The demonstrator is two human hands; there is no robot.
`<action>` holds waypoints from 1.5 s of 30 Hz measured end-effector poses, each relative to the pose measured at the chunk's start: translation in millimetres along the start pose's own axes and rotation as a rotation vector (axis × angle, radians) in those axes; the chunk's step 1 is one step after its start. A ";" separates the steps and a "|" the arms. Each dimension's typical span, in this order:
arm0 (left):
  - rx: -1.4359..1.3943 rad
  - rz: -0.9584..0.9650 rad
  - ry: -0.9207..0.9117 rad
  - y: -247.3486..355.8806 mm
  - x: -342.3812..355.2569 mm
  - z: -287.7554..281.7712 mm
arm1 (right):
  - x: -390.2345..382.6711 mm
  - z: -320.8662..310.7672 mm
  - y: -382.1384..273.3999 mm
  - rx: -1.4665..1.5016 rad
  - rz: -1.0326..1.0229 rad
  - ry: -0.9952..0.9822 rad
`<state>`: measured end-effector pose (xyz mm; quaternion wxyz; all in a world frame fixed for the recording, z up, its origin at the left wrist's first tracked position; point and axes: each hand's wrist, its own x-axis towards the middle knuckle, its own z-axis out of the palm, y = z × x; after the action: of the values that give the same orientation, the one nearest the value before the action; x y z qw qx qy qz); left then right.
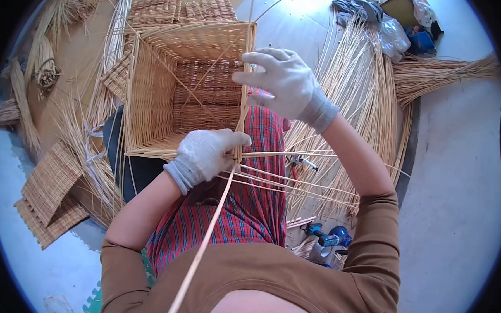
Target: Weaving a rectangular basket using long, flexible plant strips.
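Over the lap (220, 225), the left hand's (200, 153) grip was closed on the near right corner of a wicker basket (154, 105), mouth facing up, long axis unclear. Beyond, the right hand (286, 83) slanted leftward, grip open, at its rim (249, 42), contact unclear

Wicker-weaving workshop, with bundled canes (442, 74) and woven panels (53, 179).

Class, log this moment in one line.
left hand: gripping wicker basket, near right corner | right hand: spread at right rim, contact unclear | canes: trailing from corner
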<state>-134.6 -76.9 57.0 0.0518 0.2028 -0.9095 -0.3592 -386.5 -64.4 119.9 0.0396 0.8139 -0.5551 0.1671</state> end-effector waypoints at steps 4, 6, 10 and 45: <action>-0.002 -0.020 -0.054 -0.3 3.6 -4.6 | 6.7 3.2 11.8 -0.054 -0.182 -0.100; 0.033 -0.035 -0.097 2.4 5.4 -6.3 | 8.1 1.8 14.4 -0.092 -0.232 -0.111; -0.002 -0.049 -0.117 1.9 6.2 -7.6 | 9.5 -3.2 9.5 -0.103 -0.201 -0.134; -0.294 -0.030 0.105 -6.0 23.4 -46.0 | -38.0 42.4 -45.9 0.096 0.590 0.397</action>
<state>-142.9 -119.4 85.7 0.1231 0.2250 -0.8401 -0.4780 -347.2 -23.7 73.5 0.0586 0.5712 -0.7391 0.3522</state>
